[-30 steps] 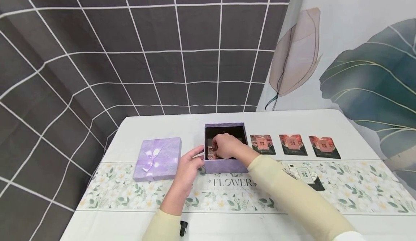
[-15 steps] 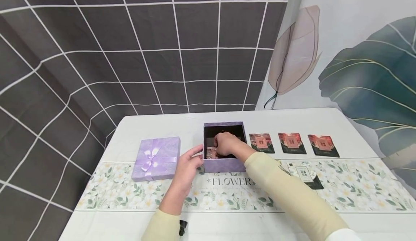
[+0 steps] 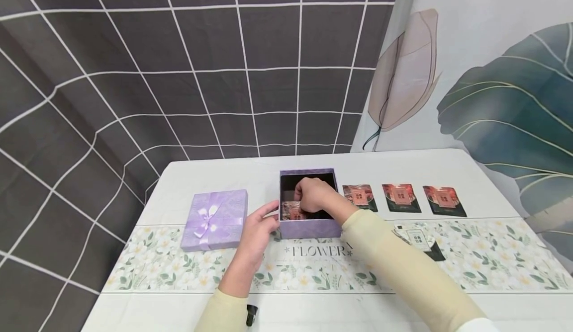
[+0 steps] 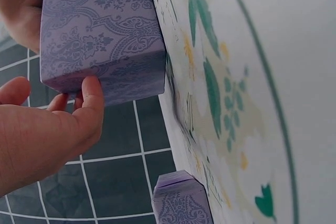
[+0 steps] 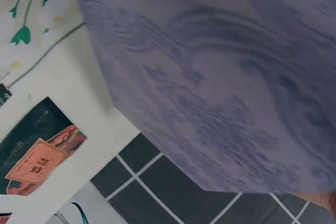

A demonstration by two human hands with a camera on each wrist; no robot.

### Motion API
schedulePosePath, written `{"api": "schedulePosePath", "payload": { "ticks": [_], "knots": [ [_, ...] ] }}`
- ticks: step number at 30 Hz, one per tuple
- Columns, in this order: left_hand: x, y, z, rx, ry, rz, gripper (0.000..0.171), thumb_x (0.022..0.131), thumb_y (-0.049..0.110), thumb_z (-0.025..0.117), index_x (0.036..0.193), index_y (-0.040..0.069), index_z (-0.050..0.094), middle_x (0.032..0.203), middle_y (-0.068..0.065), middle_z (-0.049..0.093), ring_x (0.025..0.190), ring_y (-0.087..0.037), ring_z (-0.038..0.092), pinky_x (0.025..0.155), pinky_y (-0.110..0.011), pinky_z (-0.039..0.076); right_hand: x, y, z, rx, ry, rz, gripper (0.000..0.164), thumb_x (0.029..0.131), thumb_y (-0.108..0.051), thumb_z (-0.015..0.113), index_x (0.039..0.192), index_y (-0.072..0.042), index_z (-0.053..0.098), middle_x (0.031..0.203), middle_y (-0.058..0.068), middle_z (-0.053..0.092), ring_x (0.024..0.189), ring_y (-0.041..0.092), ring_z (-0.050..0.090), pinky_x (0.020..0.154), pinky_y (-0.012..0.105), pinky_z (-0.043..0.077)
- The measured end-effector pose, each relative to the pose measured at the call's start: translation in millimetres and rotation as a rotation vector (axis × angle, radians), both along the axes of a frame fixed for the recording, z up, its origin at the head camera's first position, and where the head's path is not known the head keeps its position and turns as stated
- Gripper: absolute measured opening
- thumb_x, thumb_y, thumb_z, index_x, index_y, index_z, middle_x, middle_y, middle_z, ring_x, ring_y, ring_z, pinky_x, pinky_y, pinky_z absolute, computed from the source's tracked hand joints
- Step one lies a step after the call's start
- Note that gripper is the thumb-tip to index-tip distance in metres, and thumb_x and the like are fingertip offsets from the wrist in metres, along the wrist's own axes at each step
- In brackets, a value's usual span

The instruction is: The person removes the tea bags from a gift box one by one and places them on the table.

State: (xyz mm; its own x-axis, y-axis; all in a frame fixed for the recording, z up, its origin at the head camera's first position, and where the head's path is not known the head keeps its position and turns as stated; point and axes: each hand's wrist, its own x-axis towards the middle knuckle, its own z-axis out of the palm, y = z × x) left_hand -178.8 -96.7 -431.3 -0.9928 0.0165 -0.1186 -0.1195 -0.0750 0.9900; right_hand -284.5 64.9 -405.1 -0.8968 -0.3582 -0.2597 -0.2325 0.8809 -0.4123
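Observation:
An uncovered purple patterned box (image 3: 310,230) with a dark inside stands mid-table. My right hand (image 3: 315,195) reaches down into it with bent fingers. Those fingers pinch the right edge of a small red printed packet (image 3: 292,210) lying in the front left corner; the fingertips are partly hidden. In the right wrist view, the box wall (image 5: 210,87) covers most of the hand. My left hand (image 3: 259,230) is at the box's left side. One fingertip (image 4: 91,85) touches the wall in the left wrist view, with the thumb (image 4: 16,90) apart from it.
The purple lid (image 3: 216,220) with a ribbon bow lies left of the box. Three red and dark green packets (image 3: 360,196) lie in a row to the right. A pale packet (image 3: 418,240) lies nearer, partly behind the right sleeve. A small black object (image 3: 251,315) is beside the left sleeve.
My right hand has shifted slightly right inside the box, and more of the red packet shows at its left. My left hand stays against the box's side.

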Motion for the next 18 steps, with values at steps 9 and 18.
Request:
{"api": "schedulePosePath", "payload": {
  "ticks": [9,18],
  "knots": [
    [1.1,-3,1.7,-0.003,0.011,0.003,0.056,0.085,-0.005,0.048,0.140,-0.010,0.049,0.140,-0.024,0.050,0.121,-0.039,0.054,0.097,-0.036,0.042,7.7,12,25.8,-0.205,0.049,0.004,0.021,0.084,0.004,0.057,0.086,-0.012,0.070,0.075,-0.001,0.062,0.071,0.019,0.056,0.071,0.035,0.047],
    [2.4,-4,1.3,-0.016,0.011,0.005,0.055,0.086,-0.004,0.048,0.140,-0.009,0.051,0.140,-0.023,0.050,0.120,-0.036,0.053,0.096,-0.033,0.041,17.6,64,74.1,-0.545,0.082,-0.106,0.015,0.091,0.003,0.065,0.104,-0.002,0.068,0.083,0.010,0.069,0.069,0.023,0.067,0.063,0.037,0.055]
  ]
}}
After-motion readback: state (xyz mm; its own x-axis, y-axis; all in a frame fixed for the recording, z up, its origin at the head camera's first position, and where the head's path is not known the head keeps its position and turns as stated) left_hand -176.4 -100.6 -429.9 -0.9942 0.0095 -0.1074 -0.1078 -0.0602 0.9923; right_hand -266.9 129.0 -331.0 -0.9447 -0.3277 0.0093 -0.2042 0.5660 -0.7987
